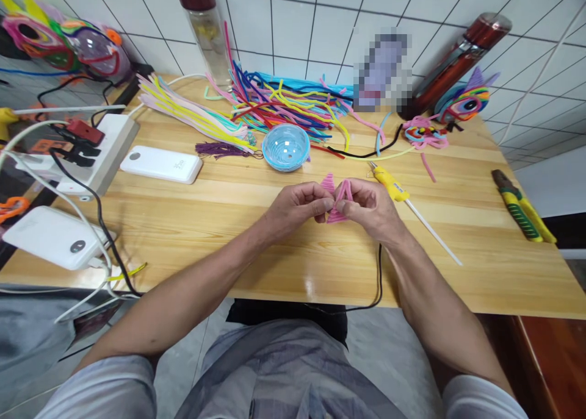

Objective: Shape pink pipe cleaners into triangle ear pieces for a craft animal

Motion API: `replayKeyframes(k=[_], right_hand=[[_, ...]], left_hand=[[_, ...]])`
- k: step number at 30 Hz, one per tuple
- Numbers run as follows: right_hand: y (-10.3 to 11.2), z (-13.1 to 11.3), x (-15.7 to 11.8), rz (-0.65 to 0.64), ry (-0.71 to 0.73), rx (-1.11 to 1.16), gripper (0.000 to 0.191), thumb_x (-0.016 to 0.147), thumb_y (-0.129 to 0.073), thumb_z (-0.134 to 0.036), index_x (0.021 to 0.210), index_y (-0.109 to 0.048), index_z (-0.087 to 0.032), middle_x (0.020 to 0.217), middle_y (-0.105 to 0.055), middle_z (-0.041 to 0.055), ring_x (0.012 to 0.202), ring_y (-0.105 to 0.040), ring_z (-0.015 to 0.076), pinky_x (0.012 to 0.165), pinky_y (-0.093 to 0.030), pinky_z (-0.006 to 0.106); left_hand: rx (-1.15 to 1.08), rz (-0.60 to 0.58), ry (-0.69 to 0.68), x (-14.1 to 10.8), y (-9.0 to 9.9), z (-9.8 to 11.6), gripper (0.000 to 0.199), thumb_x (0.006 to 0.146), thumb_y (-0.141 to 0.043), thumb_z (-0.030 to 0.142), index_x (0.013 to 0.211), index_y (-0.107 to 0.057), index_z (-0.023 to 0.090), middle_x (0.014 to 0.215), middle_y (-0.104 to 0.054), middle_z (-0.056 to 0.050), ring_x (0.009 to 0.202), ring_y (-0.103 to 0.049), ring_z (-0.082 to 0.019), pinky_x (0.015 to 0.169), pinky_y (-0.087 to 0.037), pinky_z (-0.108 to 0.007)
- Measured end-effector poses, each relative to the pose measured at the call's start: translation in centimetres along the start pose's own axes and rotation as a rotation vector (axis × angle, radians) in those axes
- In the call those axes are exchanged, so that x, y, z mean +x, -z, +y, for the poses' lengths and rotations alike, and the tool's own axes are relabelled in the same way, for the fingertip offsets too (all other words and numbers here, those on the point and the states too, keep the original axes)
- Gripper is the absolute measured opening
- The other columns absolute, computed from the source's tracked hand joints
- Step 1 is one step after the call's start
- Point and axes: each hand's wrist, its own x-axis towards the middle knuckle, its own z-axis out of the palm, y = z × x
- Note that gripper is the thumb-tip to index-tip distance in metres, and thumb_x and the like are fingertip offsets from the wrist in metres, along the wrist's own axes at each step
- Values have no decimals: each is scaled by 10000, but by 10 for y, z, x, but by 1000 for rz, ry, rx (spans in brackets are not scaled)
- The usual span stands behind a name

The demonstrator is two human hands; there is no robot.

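A folded pink pipe cleaner piece [337,216] is pinched between both of my hands above the wooden table [238,248]. My left hand [302,204] grips its left side with thumb and fingers, and a ribbed pink tip stands up behind them. At the other side, my right hand [368,204] is closed on the part bent into a pointed loop. My fingertips nearly meet and hide the middle of the piece. Just beyond the hands sits a blue coiled bowl shape [286,147]. A yellow glue gun [390,183] with a white glue stick lies beside my right hand.
Loose coloured pipe cleaners [288,105] pile up along the wall. At left are power banks [160,164] and a power strip [105,157] with cables. Pliers [522,205] lie at right. A red flask [458,62] and a finished fish-like figure [467,103] stand at the back.
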Motion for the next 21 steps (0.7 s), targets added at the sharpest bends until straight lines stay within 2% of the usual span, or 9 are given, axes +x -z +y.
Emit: replayKeyframes(k=[7, 14, 21], right_hand=[[0, 8, 1, 111, 43, -232, 123, 724, -727, -309, 694, -644, -223, 647, -651, -13, 622, -584, 153, 605, -489, 287], [-5, 13, -1, 152, 137, -425, 53, 718, -652, -257, 692, -614, -232, 615, -578, -33, 581, -504, 131, 573, -439, 283], [-8, 13, 1, 173, 198, -563, 162, 748, -657, -258, 652, -527, -247, 596, -536, -35, 581, -466, 132, 579, -373, 303]], left_hand=[[299, 154, -77, -6, -4, 4, 271, 907, -781, 431, 837, -748, 171, 727, -720, -13, 645, -604, -122, 629, -473, -253], [513, 239, -195, -9, -8, 3, 183, 922, -704, 313, 796, -761, 193, 742, -774, -12, 613, -588, -116, 631, -467, -250], [634, 284, -233, -10, -6, -3, 150, 920, -697, 279, 806, -754, 200, 741, -771, -13, 623, -599, -126, 641, -452, -258]])
